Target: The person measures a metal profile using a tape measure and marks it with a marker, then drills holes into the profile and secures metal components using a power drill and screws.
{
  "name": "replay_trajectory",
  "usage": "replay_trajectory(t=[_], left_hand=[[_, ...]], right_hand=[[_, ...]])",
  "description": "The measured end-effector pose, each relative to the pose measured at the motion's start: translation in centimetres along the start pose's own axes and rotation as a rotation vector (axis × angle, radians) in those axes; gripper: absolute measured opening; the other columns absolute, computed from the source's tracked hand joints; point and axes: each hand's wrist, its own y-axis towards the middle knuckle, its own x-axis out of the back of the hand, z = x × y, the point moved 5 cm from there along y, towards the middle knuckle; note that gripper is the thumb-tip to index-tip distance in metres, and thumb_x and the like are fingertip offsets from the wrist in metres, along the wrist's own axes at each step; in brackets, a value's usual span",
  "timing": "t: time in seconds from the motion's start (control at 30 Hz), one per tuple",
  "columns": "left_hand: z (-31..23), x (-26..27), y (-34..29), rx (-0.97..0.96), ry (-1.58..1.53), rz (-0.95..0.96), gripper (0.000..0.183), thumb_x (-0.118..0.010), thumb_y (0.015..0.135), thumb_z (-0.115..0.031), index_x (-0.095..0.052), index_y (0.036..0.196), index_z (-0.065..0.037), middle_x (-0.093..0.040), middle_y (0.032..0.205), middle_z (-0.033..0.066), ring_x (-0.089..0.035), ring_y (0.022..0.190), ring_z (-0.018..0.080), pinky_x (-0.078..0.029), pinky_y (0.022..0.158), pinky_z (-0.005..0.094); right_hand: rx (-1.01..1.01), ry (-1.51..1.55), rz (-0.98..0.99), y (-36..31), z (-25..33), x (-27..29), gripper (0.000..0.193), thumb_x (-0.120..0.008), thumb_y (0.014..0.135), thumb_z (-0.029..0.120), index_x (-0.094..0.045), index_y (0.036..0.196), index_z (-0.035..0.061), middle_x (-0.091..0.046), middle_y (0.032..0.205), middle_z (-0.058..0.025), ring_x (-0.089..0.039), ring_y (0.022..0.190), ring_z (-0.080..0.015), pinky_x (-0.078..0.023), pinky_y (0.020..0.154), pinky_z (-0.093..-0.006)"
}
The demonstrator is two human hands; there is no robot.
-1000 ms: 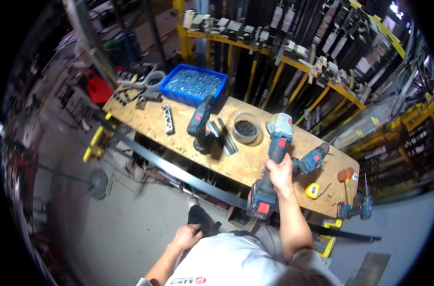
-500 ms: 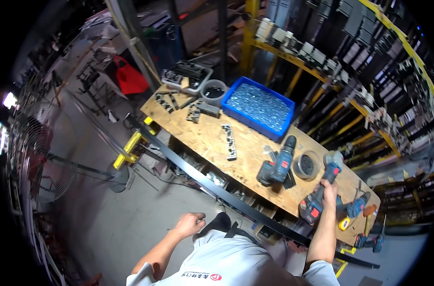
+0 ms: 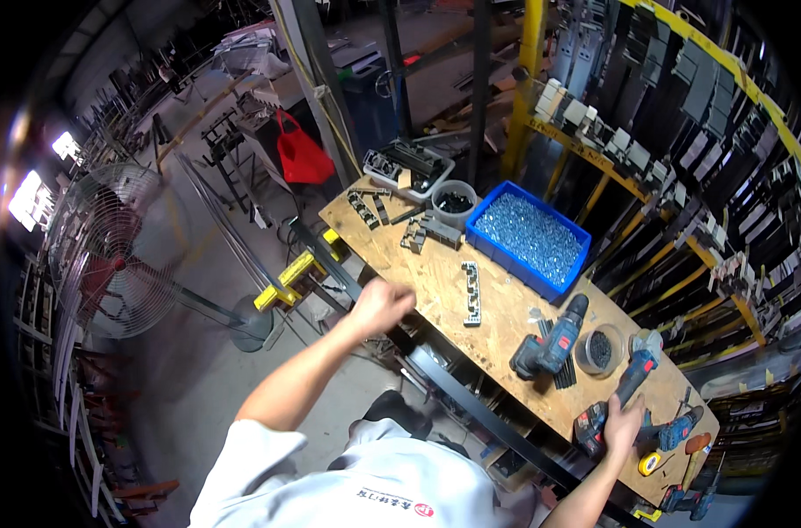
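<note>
The person's right hand [image 3: 624, 426] lay against the body of an angle grinder [image 3: 631, 380] on the bench [image 3: 431, 286], rightward of the blue bin [image 3: 511, 267] and nearer the person, though I couldn't tell whether it was gripping. The left hand [image 3: 381, 306], loosely closed, hung well left of that bin, and a cordless drill [image 3: 557, 341] sat on the bin's near side.

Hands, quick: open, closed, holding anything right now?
Left hand: loosely closed; whether it holds anything can't be told.
Right hand: on the grinder; whether gripping can't be told.
</note>
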Motion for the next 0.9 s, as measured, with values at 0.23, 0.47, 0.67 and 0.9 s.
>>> replay_trajectory(t=[0.23,0.47,0.67,0.9], left_hand=[[7.9,4.4,21.8,0.033,0.319,-0.218,0.029,-0.066,0.082,-0.030,-0.073,0.083,-0.002,-0.070,0.085,0.0227,-0.068,0.082,0.0412,-0.054,0.075,0.0499],[9.0,1.7,29.9,-0.184,0.679,0.186,0.021,-0.062,0.087,-0.017,-0.078,0.097,-0.010,-0.076,0.103,0.0133,-0.073,0.099,0.0298,-0.058,0.084,0.0408],[7.7,4.1,29.9,-0.227,0.667,0.177,0.022,-0.059,0.090,-0.016,-0.079,0.097,-0.010,-0.076,0.105,0.0121,-0.073,0.100,0.0284,-0.058,0.083,0.0392],[5.7,11.6,19.5,-0.367,0.081,0.002,0.024,-0.068,0.080,-0.021,-0.067,0.076,0.002,-0.065,0.072,0.0215,-0.065,0.066,0.0327,-0.052,0.063,0.0443]], right_hand=[[-0.305,0.384,-0.011,-11.8,9.0,6.6,0.040,-0.065,0.094,0.010,-0.054,0.126,-0.0118,-0.064,0.112,-0.0192,-0.058,0.102,-0.0263,-0.045,0.095,-0.0363],[-0.491,0.246,-0.009,-22.6,19.4,8.0,0.037,-0.070,0.095,0.021,-0.064,0.122,-0.0037,-0.068,0.113,-0.0189,-0.064,0.101,-0.0259,-0.050,0.092,-0.0367],[-0.563,0.276,0.003,-22.1,28.8,11.0,0.033,-0.069,0.095,0.016,-0.064,0.122,-0.0022,-0.068,0.110,-0.0150,-0.062,0.100,-0.0240,-0.049,0.094,-0.0340],[-0.394,0.784,0.045,-21.3,31.9,5.3,0.028,-0.064,0.092,-0.003,-0.059,0.119,-0.0083,-0.069,0.101,-0.0093,-0.063,0.089,-0.0124,-0.052,0.084,-0.0278]])
